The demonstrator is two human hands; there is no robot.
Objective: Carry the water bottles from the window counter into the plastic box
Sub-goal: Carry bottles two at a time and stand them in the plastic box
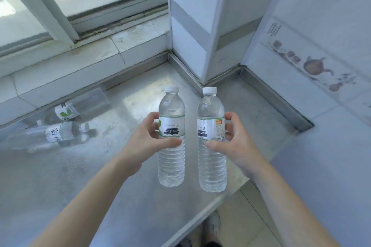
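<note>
I hold two clear water bottles upright above the steel window counter (128, 196). My left hand (144, 142) grips the left bottle (171, 164) around its white label. My right hand (234, 142) grips the right bottle (211, 166) the same way. Both have white caps. Two more bottles lie on their sides at the counter's left: one (80, 106) against the sill, another (58, 132) in front of it. The plastic box is not in view.
A tiled sill (80, 60) and a sliding window run along the counter's back. A white pillar (200, 26) stands at the back corner, with a tiled wall (311, 56) to the right. Floor tiles (251, 222) and my shoe show below the counter's front edge.
</note>
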